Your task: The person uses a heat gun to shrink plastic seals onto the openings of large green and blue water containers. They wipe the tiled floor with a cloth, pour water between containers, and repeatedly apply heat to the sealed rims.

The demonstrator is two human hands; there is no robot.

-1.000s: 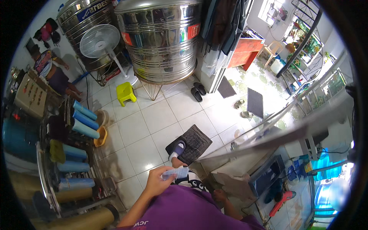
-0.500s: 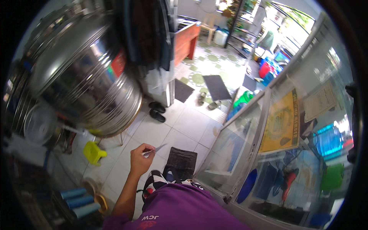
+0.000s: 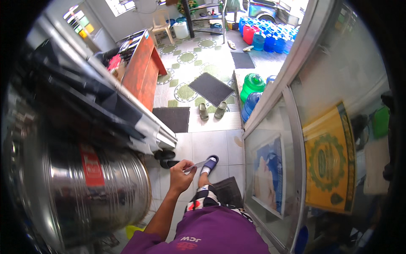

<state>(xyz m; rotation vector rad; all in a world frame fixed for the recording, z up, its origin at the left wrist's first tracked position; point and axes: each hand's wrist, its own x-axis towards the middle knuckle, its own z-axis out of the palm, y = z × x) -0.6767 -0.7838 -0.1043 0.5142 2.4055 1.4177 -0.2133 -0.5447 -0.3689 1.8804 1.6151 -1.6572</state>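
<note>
I see my left hand point(image 3: 181, 175) closed in a pinch, thumb and fingers point(image 3: 186, 166) pressed together on the near end of a thin, flat, pale strip point(image 3: 195, 165). It looks like a small slip or sheet seen almost edge-on, light grey-white, too small for me to tell what it is made of. It sticks out past my fingertips to the right and slightly upward, its far end free in the air just short of my blue slipper point(image 3: 209, 164). My right hand is not in view.

Below the hand is white tiled floor point(image 3: 211, 146), with a dark mat point(image 3: 228, 191) under my patterned shorts. A pair of black sandals point(image 3: 165, 158) lies just left of my hand. To the left stands a big shiny steel tank point(image 3: 80, 194) with a red label. To the right runs a glass partition point(image 3: 270, 169) carrying a blue poster and a yellow-green one. Farther off are a grey-green pair of slippers point(image 3: 212, 111), dark doormats, and green and blue water jugs point(image 3: 252, 91).
</note>
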